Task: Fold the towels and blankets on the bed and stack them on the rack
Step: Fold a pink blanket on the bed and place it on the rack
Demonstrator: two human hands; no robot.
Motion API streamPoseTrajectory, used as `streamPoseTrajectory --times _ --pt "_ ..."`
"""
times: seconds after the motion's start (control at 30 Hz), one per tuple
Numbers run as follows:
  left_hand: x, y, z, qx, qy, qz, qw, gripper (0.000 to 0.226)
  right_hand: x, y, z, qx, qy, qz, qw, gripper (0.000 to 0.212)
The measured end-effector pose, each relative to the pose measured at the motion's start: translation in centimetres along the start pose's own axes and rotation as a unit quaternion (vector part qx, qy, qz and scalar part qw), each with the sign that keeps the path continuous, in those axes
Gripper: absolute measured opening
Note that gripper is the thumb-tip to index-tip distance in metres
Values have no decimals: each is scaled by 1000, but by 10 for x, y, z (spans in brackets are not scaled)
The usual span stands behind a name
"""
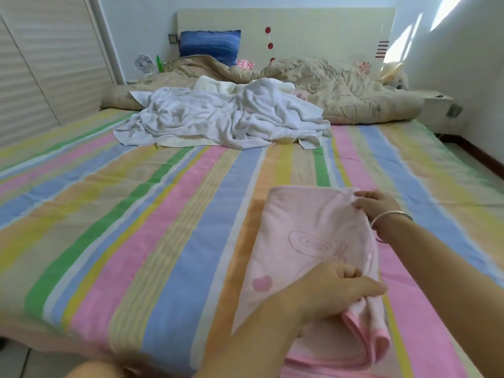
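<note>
L hand point(335, 290): fingers curled, thumb out, pinching the doubled right edge of the pink towel point(294, 241) at its near end. R hand point(377, 207), w/ bracelet point(390, 218) on wrist, pinches same edge at far corner. Towel lies folded on striped sheet point(136, 214), near-right of bed. White towels point(218, 115) heaped mid-bed, well apart; beige quilt point(341, 88) behind.

Nothing legible anywhere, no words, brands, numbers or signs; only an outlined oval stitched on the pink towel point(300, 236), at the near edge of the striped sheet point(169, 214), its inner marks too blurred to read.
</note>
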State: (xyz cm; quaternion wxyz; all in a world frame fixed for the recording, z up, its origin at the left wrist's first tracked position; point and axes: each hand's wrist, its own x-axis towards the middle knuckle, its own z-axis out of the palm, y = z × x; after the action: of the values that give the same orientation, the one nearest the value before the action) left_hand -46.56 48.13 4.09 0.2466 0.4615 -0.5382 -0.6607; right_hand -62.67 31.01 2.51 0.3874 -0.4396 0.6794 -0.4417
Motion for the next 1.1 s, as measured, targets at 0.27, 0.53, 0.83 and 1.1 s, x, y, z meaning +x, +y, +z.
streamPoseTrajectory --times 0.27,0.53,0.83,1.1 --pt "-10 -24 -17 -55 111 56 991 18 3 35 5 -154 -50 -52 985 57" --pt "-41 -70 -87 215 319 -103 918 60 -9 39 6 -98 -82 82 988 62" --pt "-46 -43 -110 118 272 -129 946 31 -44 30 3 38 -43 94 994 54" --pt "-55 -16 -221 367 458 -118 801 53 -131 58 23 88 -34 75 993 92"
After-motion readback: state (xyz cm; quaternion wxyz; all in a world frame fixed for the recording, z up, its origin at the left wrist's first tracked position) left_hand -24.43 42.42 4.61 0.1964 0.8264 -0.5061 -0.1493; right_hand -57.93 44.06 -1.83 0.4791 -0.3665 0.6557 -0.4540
